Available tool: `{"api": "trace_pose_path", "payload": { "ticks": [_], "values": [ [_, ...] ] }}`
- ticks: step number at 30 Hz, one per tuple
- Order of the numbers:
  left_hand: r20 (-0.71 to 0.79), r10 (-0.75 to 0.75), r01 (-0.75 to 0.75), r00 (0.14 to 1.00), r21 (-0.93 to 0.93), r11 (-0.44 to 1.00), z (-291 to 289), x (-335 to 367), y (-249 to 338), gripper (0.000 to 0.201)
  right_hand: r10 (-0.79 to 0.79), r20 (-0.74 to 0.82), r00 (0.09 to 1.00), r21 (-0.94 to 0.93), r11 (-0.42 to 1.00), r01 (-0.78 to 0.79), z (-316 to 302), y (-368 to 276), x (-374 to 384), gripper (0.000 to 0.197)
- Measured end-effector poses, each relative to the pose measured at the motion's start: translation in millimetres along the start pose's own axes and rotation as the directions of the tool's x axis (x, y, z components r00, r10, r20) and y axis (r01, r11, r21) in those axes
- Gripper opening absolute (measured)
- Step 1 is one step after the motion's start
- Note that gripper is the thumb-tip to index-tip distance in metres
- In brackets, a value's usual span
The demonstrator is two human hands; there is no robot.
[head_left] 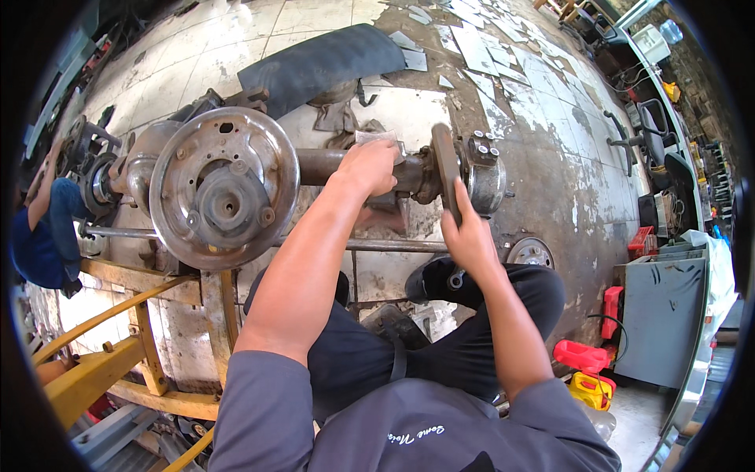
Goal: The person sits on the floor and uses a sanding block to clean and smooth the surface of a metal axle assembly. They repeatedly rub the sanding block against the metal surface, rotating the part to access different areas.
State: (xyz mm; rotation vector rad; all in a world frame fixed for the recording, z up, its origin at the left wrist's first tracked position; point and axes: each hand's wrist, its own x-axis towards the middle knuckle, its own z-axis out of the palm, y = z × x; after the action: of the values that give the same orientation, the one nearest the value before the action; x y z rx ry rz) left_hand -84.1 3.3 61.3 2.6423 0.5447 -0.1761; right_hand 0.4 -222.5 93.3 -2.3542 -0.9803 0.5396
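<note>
A yellow container (pixel 590 391) stands near a grey cabinet (pixel 661 322).

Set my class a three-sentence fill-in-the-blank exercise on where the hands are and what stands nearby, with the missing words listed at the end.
1. The camera wearer's ____ hand touches the flat metal piece.
2. The left hand is positioned ____ the large metal disc and that flat piece.
3. The frame at the picture's lower left is mainly ____ in colour.

Missing words: right; between; yellow.

A short line of white cursive lettering (pixel 417 433) stands on the front of the grey shirt (pixel 393 409).
</note>
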Motion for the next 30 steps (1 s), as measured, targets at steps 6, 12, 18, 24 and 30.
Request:
{"api": "trace_pose_path", "payload": {
  "ticks": [6,12,18,24,30],
  "values": [
    [0.041,0.007,-0.007,0.999,-0.016,1.0,-2.9,2.3,2.7,0.068,0.046,0.001,0.999,-0.02,0.999,-0.046,-7.2,0.7,78.3,0.068],
    [0.043,-0.002,0.003,0.999,-0.022,1.0,-5.1,-3.3,0.2,0.068,0.046,0.043,0.998,0.051,0.998,-0.048,-7.7,17.8,-19.2,0.069],
    [0.068,-0.024,0.026,0.997,-0.026,0.999,-11.3,-4.7,6.7,0.067,-0.01,0.033,0.999,-0.024,1.0,0.011,-7.0,0.6,-10.2,0.069],
    [-0.083,0.034,-0.033,0.996,0.017,0.999,8.5,3.6,-4.4,0.055,-0.055,-0.032,0.998,-0.097,0.994,0.051,1.9,0.8,75.7,0.066],
    [0.034,0.012,-0.01,0.999,-0.046,0.999,-5.5,-3.0,-2.9,0.069,-0.189,-0.014,0.982,-0.072,0.98,0.187,14.8,17.3,-18.2,0.073]
  ]
}}
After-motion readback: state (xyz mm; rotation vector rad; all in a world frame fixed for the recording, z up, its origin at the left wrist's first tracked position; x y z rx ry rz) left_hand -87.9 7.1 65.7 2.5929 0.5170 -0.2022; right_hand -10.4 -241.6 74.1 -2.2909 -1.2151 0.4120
